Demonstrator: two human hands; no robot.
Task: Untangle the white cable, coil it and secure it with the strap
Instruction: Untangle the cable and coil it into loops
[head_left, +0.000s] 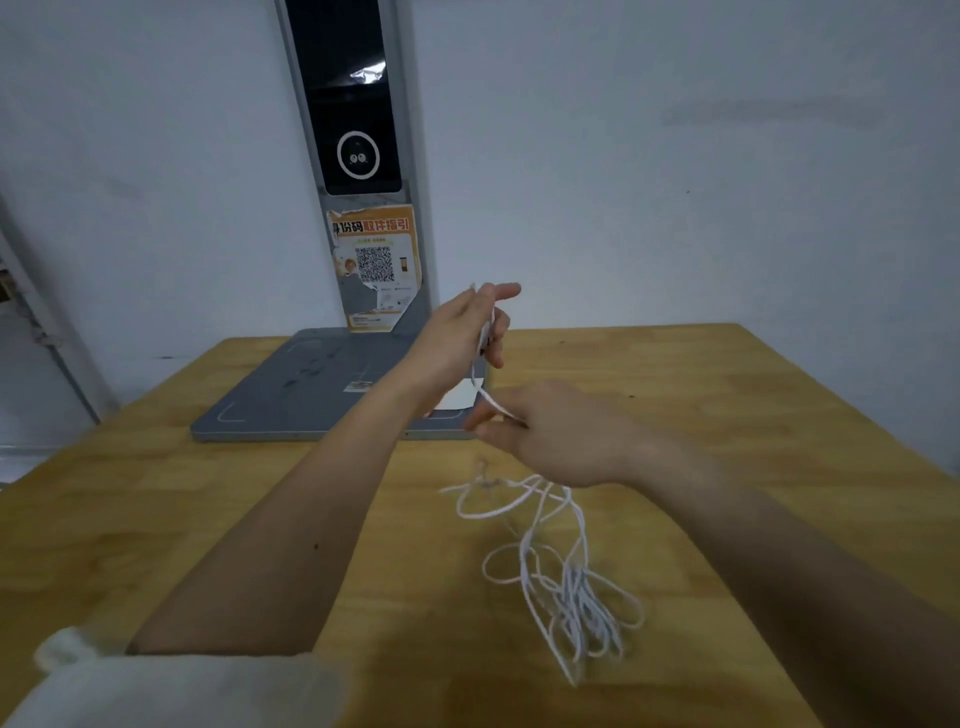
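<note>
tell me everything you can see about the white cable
The white cable is thin, flexible and still tangled. Most of it lies in loose overlapping loops on the wooden table. One stretch rises to the right hand, which pinches it, then runs up to the raised left hand, which grips several strands. No strap is visible.

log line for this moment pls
left hand holds white cable end raised | right hand pinches strand | rest tangled on table

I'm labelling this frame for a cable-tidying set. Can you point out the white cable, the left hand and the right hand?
white cable (574, 608): head view, on the tangled loops lying on the table.
left hand (462, 332): head view, on the back of the hand, raised, holding the cable.
right hand (550, 434): head view, on the back of the hand, pinching the strand.
</note>
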